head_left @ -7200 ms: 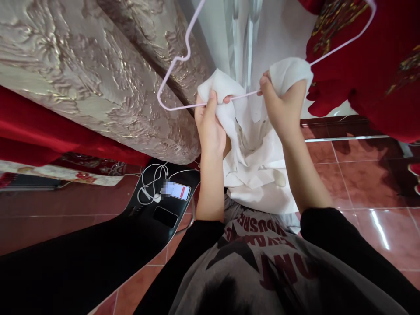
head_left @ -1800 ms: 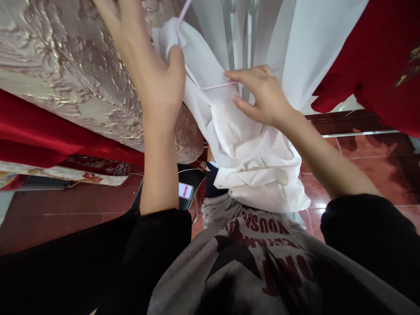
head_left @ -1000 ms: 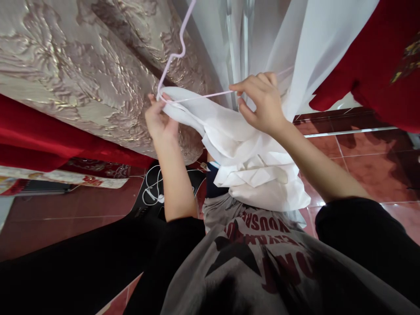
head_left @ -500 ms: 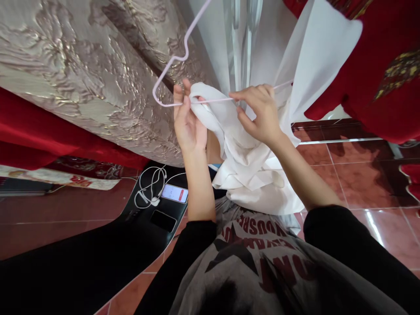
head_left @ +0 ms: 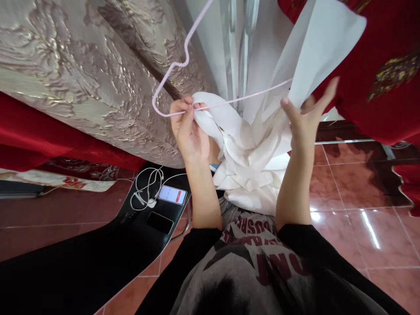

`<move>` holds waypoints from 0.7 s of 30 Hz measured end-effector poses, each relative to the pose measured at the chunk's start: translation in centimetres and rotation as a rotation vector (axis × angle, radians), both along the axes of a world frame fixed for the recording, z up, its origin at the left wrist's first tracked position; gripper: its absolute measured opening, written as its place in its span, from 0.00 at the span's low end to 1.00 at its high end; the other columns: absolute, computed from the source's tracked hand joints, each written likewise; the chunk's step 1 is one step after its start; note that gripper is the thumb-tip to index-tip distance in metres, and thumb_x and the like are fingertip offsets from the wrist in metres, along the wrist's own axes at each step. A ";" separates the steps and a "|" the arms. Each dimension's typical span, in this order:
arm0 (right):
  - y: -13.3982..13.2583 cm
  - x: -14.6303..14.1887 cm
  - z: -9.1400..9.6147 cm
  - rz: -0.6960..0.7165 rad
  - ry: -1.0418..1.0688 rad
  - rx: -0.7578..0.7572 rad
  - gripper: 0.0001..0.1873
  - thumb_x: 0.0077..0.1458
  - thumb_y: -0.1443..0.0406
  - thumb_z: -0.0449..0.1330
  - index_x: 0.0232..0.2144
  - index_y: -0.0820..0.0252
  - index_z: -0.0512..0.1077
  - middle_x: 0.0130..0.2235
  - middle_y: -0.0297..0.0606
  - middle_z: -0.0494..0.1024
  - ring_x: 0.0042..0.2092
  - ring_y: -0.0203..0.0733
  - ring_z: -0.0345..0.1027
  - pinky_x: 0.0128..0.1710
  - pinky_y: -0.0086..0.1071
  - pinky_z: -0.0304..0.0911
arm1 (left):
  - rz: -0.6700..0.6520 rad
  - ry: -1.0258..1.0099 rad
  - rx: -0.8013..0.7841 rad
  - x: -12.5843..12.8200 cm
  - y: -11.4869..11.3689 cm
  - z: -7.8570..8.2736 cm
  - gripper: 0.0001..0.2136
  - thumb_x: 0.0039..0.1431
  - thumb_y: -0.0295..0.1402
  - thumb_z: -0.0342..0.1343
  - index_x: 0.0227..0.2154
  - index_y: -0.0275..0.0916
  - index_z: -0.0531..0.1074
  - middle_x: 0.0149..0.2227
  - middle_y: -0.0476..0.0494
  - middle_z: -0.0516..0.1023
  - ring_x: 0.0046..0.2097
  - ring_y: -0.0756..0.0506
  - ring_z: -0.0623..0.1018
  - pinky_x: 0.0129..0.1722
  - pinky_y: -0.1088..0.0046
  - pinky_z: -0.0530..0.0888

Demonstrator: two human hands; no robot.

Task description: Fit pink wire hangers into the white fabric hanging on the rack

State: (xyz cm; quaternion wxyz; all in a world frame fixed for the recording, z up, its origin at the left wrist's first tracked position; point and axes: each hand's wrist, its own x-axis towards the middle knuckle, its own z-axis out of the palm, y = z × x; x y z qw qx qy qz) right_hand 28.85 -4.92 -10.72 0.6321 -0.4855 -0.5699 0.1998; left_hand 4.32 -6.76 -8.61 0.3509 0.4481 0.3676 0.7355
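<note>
A pale pink clothes hanger (head_left: 168, 72) hangs tilted in front of me, its top beyond the frame. My left hand (head_left: 190, 127) is closed on the hanger's lower bar near the left corner, with a gathered edge of white cloth (head_left: 239, 127) between its fingers. The cloth drapes down in folds into my lap and also rises on the right, where it covers the bar's far end. Beside that raised part, my right hand (head_left: 305, 111) has its thumb and fingers spread, the thumb tip close to the cloth. Whether it touches the cloth I cannot tell.
On a black seat (head_left: 138, 232) at the left lie a lit phone (head_left: 172, 195), a dark phone (head_left: 159, 223) and white earphones (head_left: 149, 192). A shiny embossed curtain (head_left: 82, 87) hangs at the left, and red cloth (head_left: 354, 87) at the right. Reddish tiles (head_left: 348, 183) cover the floor.
My right hand has left the middle of the hanger's bar and moved right, its fingers opening out by the raised cloth. My left hand's fingers have curled in around the bar and cloth.
</note>
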 end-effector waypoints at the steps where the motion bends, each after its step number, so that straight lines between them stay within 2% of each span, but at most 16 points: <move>1: 0.5 0.1 -0.9 -0.003 0.018 0.014 0.61 0.43 0.36 0.63 0.67 0.47 0.37 0.67 0.48 0.54 0.65 0.51 0.60 0.64 0.51 0.62 | 0.013 0.040 -0.013 0.1 -0.1 0.0 0.16 0.60 0.53 0.58 0.33 0.46 0.65 0.51 0.44 0.72 0.60 0.36 0.70 0.57 0.51 0.67; 3: 0.7 -0.3 -2.1 -0.100 0.091 0.065 0.47 0.44 0.38 0.65 0.60 0.50 0.57 0.55 0.45 0.68 0.54 0.48 0.69 0.56 0.49 0.68 | 0.043 0.096 -0.035 0.3 -0.3 0.1 0.14 0.68 0.49 0.51 0.35 0.44 0.66 0.53 0.42 0.72 0.65 0.34 0.65 0.56 0.49 0.67; 5: 0.2 -1.0 -2.2 -0.235 0.099 0.113 0.29 0.49 0.43 0.64 0.43 0.57 0.68 0.41 0.40 0.71 0.43 0.42 0.70 0.49 0.44 0.71 | 0.062 0.051 -0.049 0.4 -0.4 0.3 0.09 0.71 0.38 0.48 0.35 0.43 0.65 0.52 0.42 0.73 0.67 0.36 0.64 0.57 0.50 0.69; 7: -0.5 -1.5 -1.6 -0.327 0.115 0.106 0.20 0.55 0.49 0.61 0.29 0.60 0.66 0.29 0.34 0.64 0.34 0.34 0.64 0.42 0.37 0.70 | 0.057 -0.071 -0.063 0.5 -0.5 0.7 0.08 0.69 0.28 0.47 0.32 0.45 0.64 0.49 0.45 0.76 0.67 0.39 0.65 0.59 0.53 0.72; 9: -1.1 -1.7 -0.9 -0.373 0.129 0.093 0.21 0.58 0.54 0.59 0.23 0.61 0.59 0.25 0.31 0.54 0.29 0.29 0.55 0.36 0.31 0.67 | 0.025 -0.188 -0.068 0.6 -0.6 1.1 0.12 0.68 0.23 0.45 0.30 0.46 0.62 0.46 0.48 0.77 0.66 0.42 0.66 0.61 0.57 0.73; 12: -1.2 -1.3 -0.5 -0.324 0.128 0.087 0.21 0.59 0.56 0.58 0.22 0.62 0.58 0.25 0.30 0.51 0.28 0.27 0.51 0.33 0.28 0.63 | 0.001 -0.269 -0.072 0.7 -0.6 1.5 0.13 0.69 0.22 0.44 0.31 0.46 0.62 0.45 0.49 0.78 0.66 0.43 0.66 0.63 0.59 0.73; 17: -0.6 -0.5 -1.2 -0.129 0.064 0.072 0.20 0.59 0.52 0.59 0.26 0.62 0.64 0.27 0.31 0.59 0.31 0.30 0.60 0.40 0.32 0.67 | 0.033 -0.285 -0.074 0.9 -0.4 1.8 0.13 0.73 0.24 0.41 0.35 0.47 0.65 0.40 0.50 0.78 0.61 0.46 0.73 0.59 0.64 0.76; 21: -0.3 -0.6 -1.6 -0.070 0.068 0.132 0.17 0.57 0.52 0.62 0.33 0.61 0.69 0.31 0.32 0.66 0.37 0.32 0.66 0.47 0.36 0.69 | 0.092 -0.265 -0.138 1.2 -0.5 2.1 0.11 0.75 0.29 0.41 0.38 0.47 0.66 0.43 0.50 0.79 0.59 0.48 0.74 0.56 0.69 0.77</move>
